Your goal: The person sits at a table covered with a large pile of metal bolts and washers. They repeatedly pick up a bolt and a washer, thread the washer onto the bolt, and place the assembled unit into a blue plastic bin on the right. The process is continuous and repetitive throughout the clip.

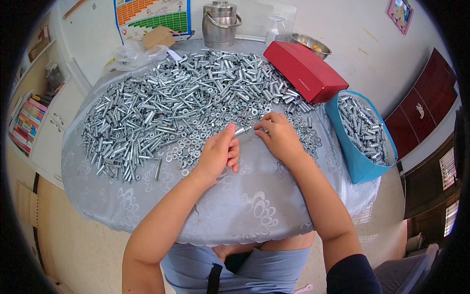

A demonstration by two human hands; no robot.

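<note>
In my left hand (214, 153), thumb and fingers close around a silvery sleeve anchor bolt (241, 131). It points to the right, over the front of the metal parts. My right hand (280, 136) pinches at the bolt's far end; any small washer or nut between those fingertips is too small to make out. Just beyond both hands lie loose washers and nuts (188, 149). A large heap of bolts and metal sleeves (142, 110) spreads behind them and to the left.
A teal fabric bin (364, 172) full of assembled anchors stands right, beside a red box (308, 71). Behind the heap are a steel pot (219, 27), a spray bottle (274, 32), a metal bowl (323, 49) and a plastic bag (137, 58). A silvery cloth (235, 215) covers the table.
</note>
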